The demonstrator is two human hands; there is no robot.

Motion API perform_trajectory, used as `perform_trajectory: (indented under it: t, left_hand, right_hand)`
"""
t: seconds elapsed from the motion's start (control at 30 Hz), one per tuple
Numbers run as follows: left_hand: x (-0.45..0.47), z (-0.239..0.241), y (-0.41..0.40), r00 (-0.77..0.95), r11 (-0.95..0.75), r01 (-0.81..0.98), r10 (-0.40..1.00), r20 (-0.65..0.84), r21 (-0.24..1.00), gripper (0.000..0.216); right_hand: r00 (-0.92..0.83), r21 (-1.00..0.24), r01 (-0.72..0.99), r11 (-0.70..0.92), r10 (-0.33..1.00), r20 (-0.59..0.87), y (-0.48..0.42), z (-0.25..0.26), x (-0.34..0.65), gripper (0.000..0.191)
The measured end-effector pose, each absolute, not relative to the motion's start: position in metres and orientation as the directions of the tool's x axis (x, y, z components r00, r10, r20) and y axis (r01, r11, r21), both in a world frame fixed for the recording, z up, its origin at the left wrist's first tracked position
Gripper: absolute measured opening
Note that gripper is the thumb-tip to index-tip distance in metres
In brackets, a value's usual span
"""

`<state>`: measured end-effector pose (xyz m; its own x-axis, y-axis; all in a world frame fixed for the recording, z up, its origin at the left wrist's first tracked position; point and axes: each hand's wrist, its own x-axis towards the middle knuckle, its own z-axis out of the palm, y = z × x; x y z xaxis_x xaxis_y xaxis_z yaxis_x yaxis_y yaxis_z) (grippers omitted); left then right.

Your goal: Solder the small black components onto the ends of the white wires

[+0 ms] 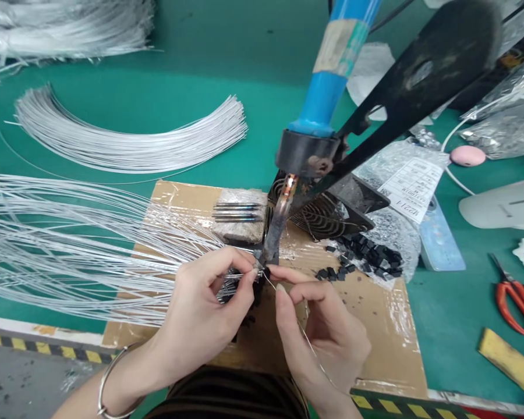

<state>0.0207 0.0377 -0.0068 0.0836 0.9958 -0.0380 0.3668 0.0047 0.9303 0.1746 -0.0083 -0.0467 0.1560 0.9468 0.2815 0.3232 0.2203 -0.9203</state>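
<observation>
A soldering iron [317, 96] with a blue handle is held in a black stand [402, 93], its tip pointing down between my hands. Just left of the tip, my left hand [209, 302] is closed in a pinch on the end of a thin white wire, mostly hidden by the fingers. My right hand [327, 337] is closed around a strand of solder wire [311, 348], whose front end reaches the iron's tip. Under and beyond my left hand spreads a loose bundle of white wires [78, 244]. Small black pieces lie partly hidden beneath my fingers.
Cardboard [384, 337] covers the work spot on the green table. A block with several dark-tipped rods [240, 230], a fan [314, 215] and a pile of black pieces [371, 256] surround the iron. Red-handled scissors [517, 302] and a yellow sponge [506, 359] lie right; a curved wire bundle [131, 148] lies behind.
</observation>
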Motion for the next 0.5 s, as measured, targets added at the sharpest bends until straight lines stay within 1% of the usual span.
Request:
perform_trajectory:
  t: [0.23,0.5]
  left_hand:
    - [0.0218,-0.0046,0.0388,0.055,0.030,0.331,0.997,-0.051,0.943,0.017]
    - [0.0219,-0.0076,0.0394,0.065,0.026,0.345,0.997,-0.051,0.938,0.015]
  right_hand:
    - [0.175,-0.924,0.311,0.225,0.941,0.288,-0.0049,-0.0435,0.1718,0.018]
    - [0.191,-0.920,0.306,0.243,0.931,0.310,-0.0039,-0.0451,0.1729,0.019]
